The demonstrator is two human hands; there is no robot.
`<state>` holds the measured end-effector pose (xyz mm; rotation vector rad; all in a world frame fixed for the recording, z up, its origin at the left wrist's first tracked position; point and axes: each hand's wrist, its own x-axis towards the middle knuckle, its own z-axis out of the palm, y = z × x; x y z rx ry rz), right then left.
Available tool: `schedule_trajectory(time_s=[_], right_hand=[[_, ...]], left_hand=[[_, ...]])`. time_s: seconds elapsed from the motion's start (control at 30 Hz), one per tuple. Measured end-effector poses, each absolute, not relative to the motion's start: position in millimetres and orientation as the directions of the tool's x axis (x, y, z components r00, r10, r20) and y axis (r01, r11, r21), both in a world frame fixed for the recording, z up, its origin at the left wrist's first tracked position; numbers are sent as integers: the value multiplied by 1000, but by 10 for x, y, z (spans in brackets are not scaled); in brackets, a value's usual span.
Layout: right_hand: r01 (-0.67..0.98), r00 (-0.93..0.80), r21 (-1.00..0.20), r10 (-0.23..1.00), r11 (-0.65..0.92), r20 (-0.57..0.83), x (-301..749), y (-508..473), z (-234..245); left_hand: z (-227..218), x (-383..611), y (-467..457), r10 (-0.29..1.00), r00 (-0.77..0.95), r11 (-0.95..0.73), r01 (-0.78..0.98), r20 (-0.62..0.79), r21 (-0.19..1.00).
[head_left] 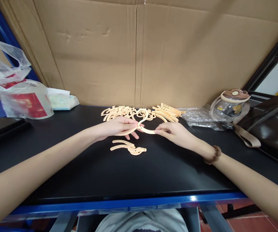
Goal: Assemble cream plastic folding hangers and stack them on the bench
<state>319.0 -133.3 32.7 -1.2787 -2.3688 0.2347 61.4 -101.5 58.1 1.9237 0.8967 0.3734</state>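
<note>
Between my two hands is a joined set of curved peach-coloured plastic pieces (148, 130), raised a little over the black tabletop. My left hand (119, 126) is closed on its left part, thumb and fingers near the joint. The thumb and fingers of my right hand (175, 130) pinch the end of the right-hand curved arm. Nearer to me, a rabbit-like peach plastic piece with two long prongs (135, 150) lies flat on the table. Past my hands is a heap of similar curved pieces (119, 112), partly hidden, beside a bundle of straight slotted strips (167, 111).
A cardboard wall (92, 54) closes off the back. At left stand a bagged white tub (30, 100), a tissue pack (62, 99) and a dark flat device (3, 127). At right are clear plastic wrapping (196, 116), a strapped clear bottle (233, 104) and a dark bag (271, 125).
</note>
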Motion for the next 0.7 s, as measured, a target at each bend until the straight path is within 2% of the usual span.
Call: schedule_trajectory(time_s=[0.33,0.53,0.7], right_hand=[[622,-587,-414,746,664,314,3243,-1337,378],[591,-595,-463,745,660,302,3238,-1346,395],[584,-596,-460,738,669,316,3265,-1325,387]], left_hand=[[662,590,-1066,599,780,-243,392,-180,887],[681,597,-1090,598,771,-237,432,-220,870],[649,616,-1109,617,762,-243,422,-197,873]])
